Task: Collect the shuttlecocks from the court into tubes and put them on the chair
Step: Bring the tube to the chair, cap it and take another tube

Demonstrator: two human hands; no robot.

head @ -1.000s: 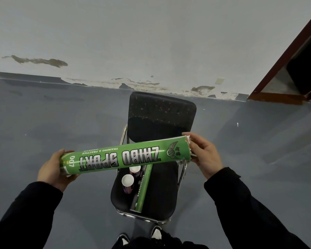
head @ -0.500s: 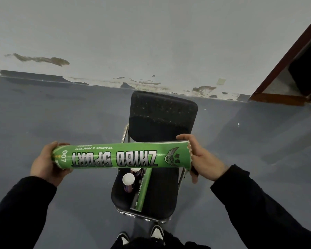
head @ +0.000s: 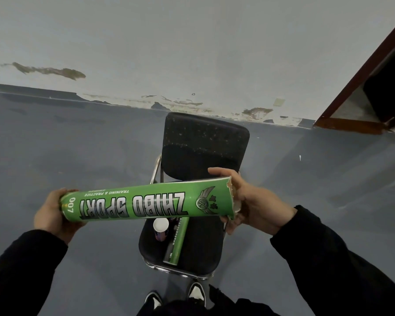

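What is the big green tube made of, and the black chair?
The green tube looks like glossy printed cardboard: its rim by the right hand is torn and pale. The chair seems padded black fabric or vinyl, speckled, on a shiny metal frame.

Green tube [head: 146, 205] horiz. over chair [head: 205, 142].

Glossy cardboard tube [head: 146, 205] (frayed rim), matt speckled chair [head: 205, 142], chrome frame.
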